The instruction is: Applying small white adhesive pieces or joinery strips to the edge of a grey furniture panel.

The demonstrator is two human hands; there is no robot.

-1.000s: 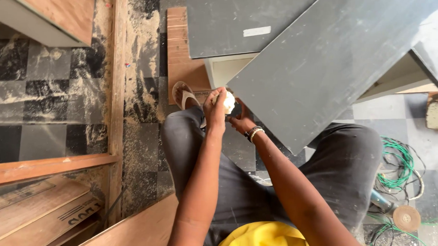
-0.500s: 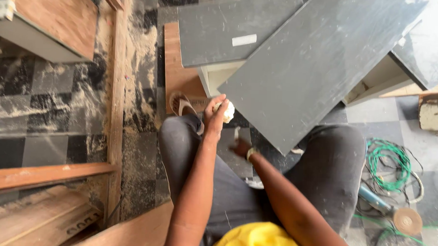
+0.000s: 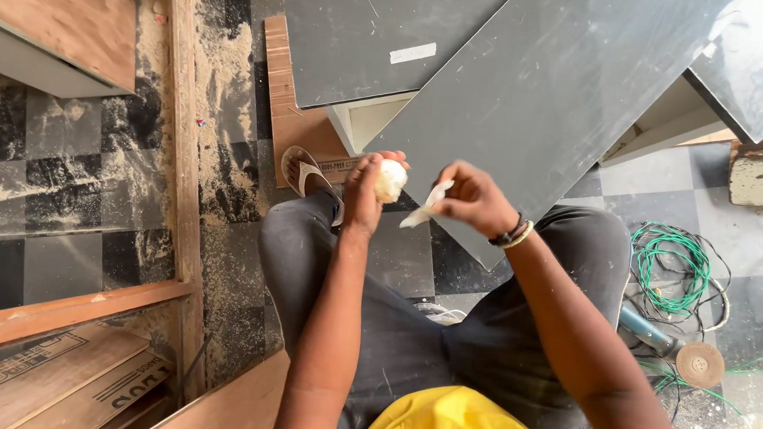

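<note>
Several large grey laminate panels (image 3: 554, 102) are lying overlapped on the sawdust-strewn floor (image 3: 225, 107), and none is being touched, so work on them appears not yet begun; only the preparing of a small wad seems under way. The arms are being held forward over the bent knees, elbows low, wrists raised in front of the nearest panel's corner. A whitish crumpled wad (image 3: 390, 180) is being gripped in the clenched left hand (image 3: 364, 193), while a thin white strip (image 3: 427, 205) is being pinched and drawn away from it by the right hand (image 3: 473, 197).
</note>
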